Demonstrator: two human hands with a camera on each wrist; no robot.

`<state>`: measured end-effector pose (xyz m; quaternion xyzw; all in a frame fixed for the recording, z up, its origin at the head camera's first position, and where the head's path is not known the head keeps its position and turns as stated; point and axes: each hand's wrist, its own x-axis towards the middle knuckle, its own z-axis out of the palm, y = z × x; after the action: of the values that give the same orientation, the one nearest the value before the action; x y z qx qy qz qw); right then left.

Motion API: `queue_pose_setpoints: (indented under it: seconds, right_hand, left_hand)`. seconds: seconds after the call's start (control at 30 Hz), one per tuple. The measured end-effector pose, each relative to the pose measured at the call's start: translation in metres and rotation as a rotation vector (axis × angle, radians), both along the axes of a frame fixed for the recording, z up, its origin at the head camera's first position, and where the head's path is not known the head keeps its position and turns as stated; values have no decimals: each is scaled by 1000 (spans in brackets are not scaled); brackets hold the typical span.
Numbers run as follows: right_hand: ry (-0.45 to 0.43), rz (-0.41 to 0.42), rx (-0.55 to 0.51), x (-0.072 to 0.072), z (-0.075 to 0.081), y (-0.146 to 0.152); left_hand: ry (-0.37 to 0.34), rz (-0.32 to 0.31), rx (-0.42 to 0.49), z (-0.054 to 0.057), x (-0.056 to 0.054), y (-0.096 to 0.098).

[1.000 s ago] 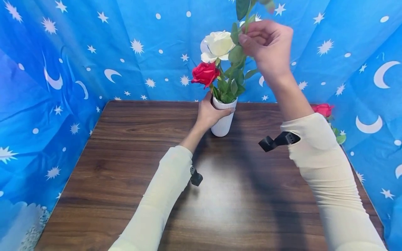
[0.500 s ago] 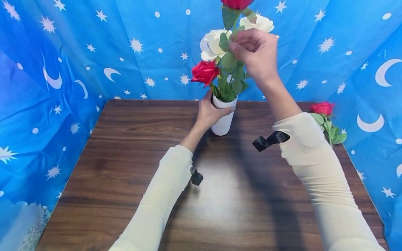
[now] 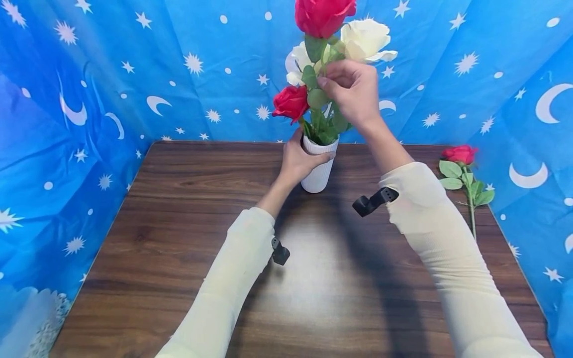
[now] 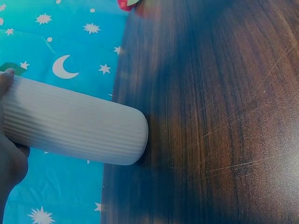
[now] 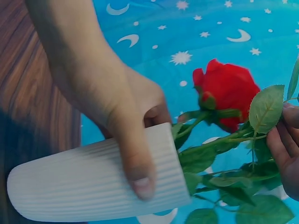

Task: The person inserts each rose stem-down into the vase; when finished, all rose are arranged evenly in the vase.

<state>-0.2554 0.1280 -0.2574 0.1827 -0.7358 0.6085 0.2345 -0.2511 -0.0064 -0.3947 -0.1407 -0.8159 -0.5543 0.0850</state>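
A white ribbed vase (image 3: pixel 317 174) stands near the table's back edge, and my left hand (image 3: pixel 299 160) grips it just below the rim. In the right wrist view the left thumb lies across the vase (image 5: pixel 70 182). My right hand (image 3: pixel 355 89) pinches the green stem of a large red rose (image 3: pixel 323 16) above the vase. The stem's lower end is hidden among the leaves (image 3: pixel 320 122). A smaller red rose (image 3: pixel 290 103) leans left over the rim, and white roses (image 3: pixel 364 40) rise behind my right hand.
Another red rose (image 3: pixel 460 155) with leaves lies at the right edge of the wooden table (image 3: pixel 188 199). A blue cloth (image 3: pixel 179 64) with stars and moons hangs behind and at the sides. Black wrist cameras jut from both sleeves.
My right hand has moved left and down with the large red rose, whose bloom has come into view over the vase. The left hand keeps its grip on the vase.
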Motion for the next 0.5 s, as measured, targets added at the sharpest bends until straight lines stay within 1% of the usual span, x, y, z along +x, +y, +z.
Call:
queue_pose_setpoints:
  seconds: [0.1, 0.17, 0.27, 0.4, 0.5]
  right_hand:
    - [-35, -18, -1, -3, -5, 0]
    - [-24, -26, 6, -4, -9, 0]
    - [-24, -39, 28, -7, -14, -1]
    - [-70, -40, 55, -9, -21, -3]
    - [-104, -34, 74, -8, -29, -5]
  left_hand:
    - [8, 2, -4, -1, 0, 1]
    - [15, 2, -3, -1, -1, 1]
    - [5, 6, -4, 0, -1, 1]
    - [-10, 12, -7, 1, -1, -1]
    - [-16, 14, -4, 0, 0, -2]
